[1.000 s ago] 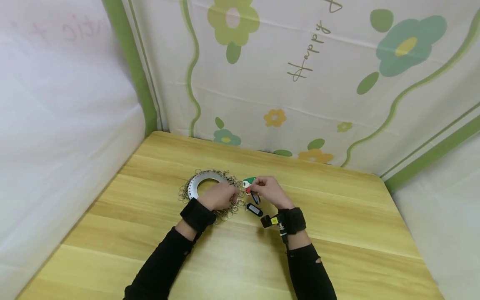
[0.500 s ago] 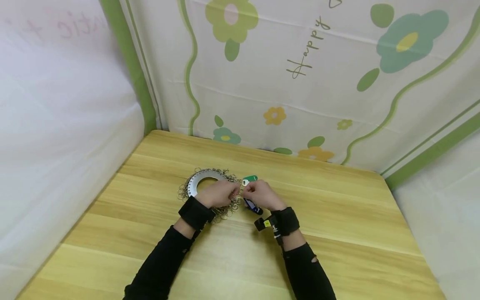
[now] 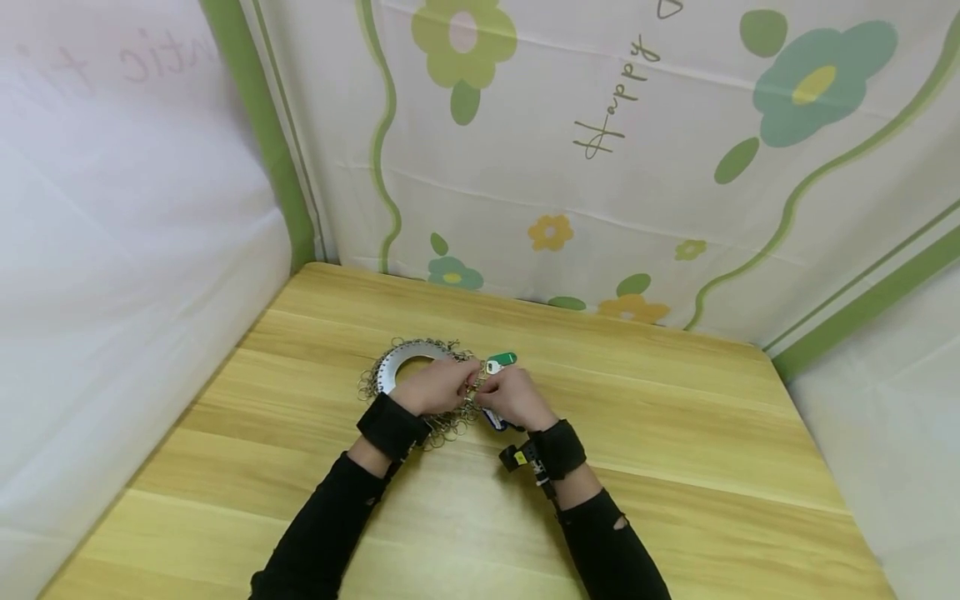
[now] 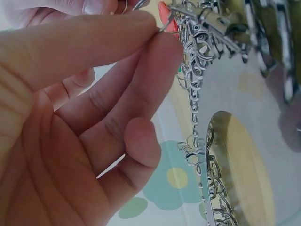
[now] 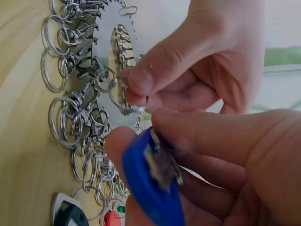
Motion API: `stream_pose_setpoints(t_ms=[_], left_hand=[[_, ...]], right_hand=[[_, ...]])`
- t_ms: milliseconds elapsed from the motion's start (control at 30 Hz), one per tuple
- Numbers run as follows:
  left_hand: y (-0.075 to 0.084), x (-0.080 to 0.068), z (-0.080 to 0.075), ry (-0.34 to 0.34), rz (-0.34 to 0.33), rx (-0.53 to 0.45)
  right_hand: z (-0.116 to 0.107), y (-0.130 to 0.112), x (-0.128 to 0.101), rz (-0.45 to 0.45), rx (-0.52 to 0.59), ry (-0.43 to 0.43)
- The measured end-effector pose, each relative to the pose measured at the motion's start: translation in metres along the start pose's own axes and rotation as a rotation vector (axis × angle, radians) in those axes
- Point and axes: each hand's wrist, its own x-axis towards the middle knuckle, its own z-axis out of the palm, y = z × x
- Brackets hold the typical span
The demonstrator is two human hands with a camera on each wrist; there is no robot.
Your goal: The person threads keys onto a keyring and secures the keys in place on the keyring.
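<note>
A flat silver metal disc (image 3: pixel 387 371) with a large central hole lies on the table, its edge hung all round with clasps and split rings. At its right side my left hand (image 3: pixel 441 386) pinches one split ring (image 5: pixel 113 100) between thumb and forefinger, as the right wrist view shows. Close beside it, my right hand (image 3: pixel 519 397) holds a blue key tag (image 5: pixel 153 188) between thumb and fingers. The fingertips of both hands are almost together at the ring. A green key tag (image 3: pixel 503 358) lies just beyond my right hand.
A red key tag (image 5: pixel 113 219) and a dark key tag (image 5: pixel 69 215) lie near the hanging rings. The wooden table (image 3: pixel 675 450) has fabric walls on the left, right and back, the back one (image 3: pixel 480 167) printed with flowers.
My right hand has moved left and slightly down with the blue key tag, reaching my left hand. The left hand stays at the disc's right side. The dark tag is now hidden in the head view.
</note>
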Motion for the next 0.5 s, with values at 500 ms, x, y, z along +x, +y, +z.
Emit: stream_pose_setpoints(t_ms=[500], left_hand=[[-0.001,0.0,0.001,0.019,0.038,0.047]], right_hand=[[0.011,-0.006,0.0,-0.084,-0.016,0.029]])
